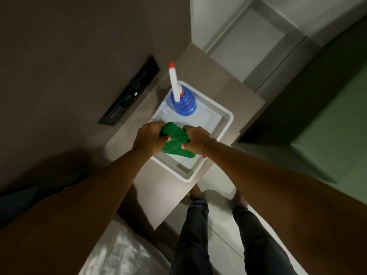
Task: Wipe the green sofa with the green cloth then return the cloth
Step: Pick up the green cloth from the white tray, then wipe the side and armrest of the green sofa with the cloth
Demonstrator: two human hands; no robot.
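Cloth: you grip it bunched in left hand and right hand, over tray's near end, ready to lift.

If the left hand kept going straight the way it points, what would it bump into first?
Probably the blue plastic spray bottle standing at the far end of the white plastic tub. The left hand, gripping the green cloth together with the right hand, points roughly that way, though depth is hard to judge from above.
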